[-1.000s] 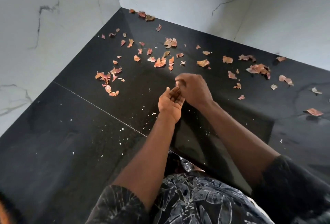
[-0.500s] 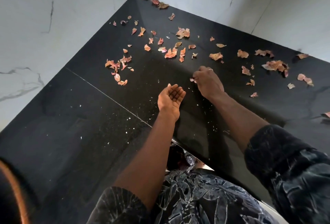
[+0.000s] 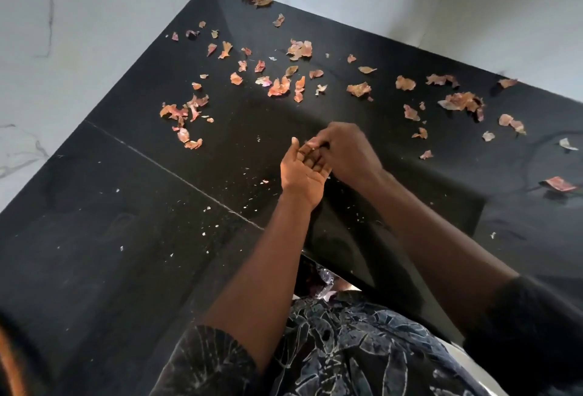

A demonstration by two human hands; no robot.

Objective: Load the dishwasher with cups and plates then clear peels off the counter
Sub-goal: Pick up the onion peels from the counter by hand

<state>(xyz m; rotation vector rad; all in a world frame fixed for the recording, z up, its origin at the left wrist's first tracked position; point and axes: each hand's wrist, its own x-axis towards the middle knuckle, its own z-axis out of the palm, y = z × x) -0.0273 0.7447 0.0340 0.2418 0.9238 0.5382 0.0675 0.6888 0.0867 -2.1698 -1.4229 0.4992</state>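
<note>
Several thin pink-orange peels (image 3: 279, 88) lie scattered over the far half of the black counter (image 3: 126, 206). My left hand (image 3: 301, 174) is held palm up just above the counter's middle, fingers loosely bent like a cup. My right hand (image 3: 347, 152) is curled over the left hand's fingertips. Its fingertips pinch together on what looks like a small peel scrap over the left hand's fingers. What lies in the left palm is too small to make out.
White marble walls (image 3: 79, 32) close the counter at the left and back, meeting in a corner. More peels sit in a left cluster (image 3: 183, 111), a right cluster (image 3: 462, 102) and one at the far right (image 3: 560, 184). Tiny pale crumbs dot the near counter. The counter's front edge (image 3: 347, 282) is at my body.
My right hand reached down to the counter half a second ago, then came back over the fingers of the left hand. The left hand stayed palm up.
</note>
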